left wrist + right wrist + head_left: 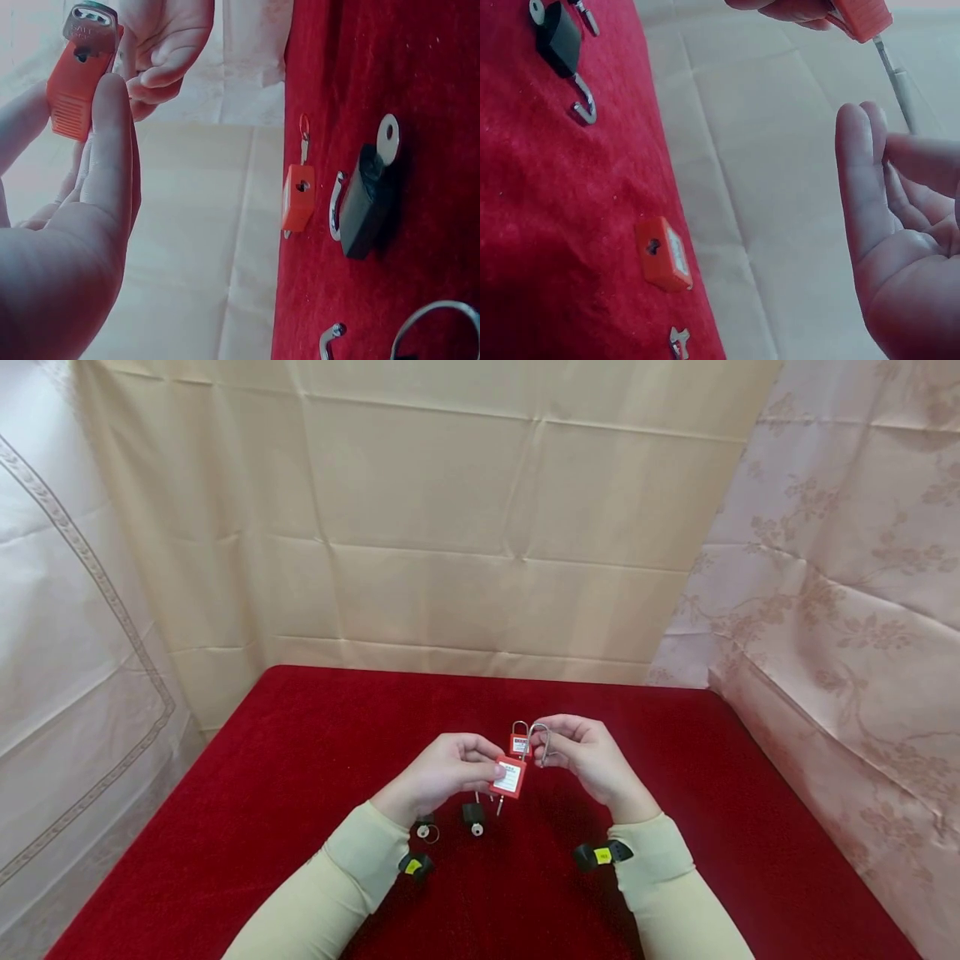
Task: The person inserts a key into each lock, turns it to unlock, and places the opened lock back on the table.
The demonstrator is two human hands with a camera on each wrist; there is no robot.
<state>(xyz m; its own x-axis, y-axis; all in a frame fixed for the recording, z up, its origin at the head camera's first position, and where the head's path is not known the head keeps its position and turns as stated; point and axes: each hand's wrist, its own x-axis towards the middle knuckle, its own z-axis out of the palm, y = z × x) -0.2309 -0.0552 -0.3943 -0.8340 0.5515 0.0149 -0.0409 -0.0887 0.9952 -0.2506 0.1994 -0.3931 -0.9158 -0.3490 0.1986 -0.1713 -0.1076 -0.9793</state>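
Observation:
My left hand point(442, 771) grips a red padlock point(508, 777) with a white label, its thumb across the label. A key point(91, 26) sits in the bottom of that padlock. The long metal shackle point(538, 727) stands out from the body, swung open toward the right. My right hand point(585, 756) pinches the shackle between thumb and fingers; the exact contact is partly hidden. Behind the hands, a second red padlock point(521, 744) rests on the red cloth. Near the left hand lies a black padlock point(473, 813) with a key in it.
Another black padlock point(424, 819) with a key and ring lies beside the left wrist, partly covered. A loose-looking key point(679, 343) is near the second red padlock. Red cloth point(315, 727) covers the table, with beige curtain point(480, 510) behind.

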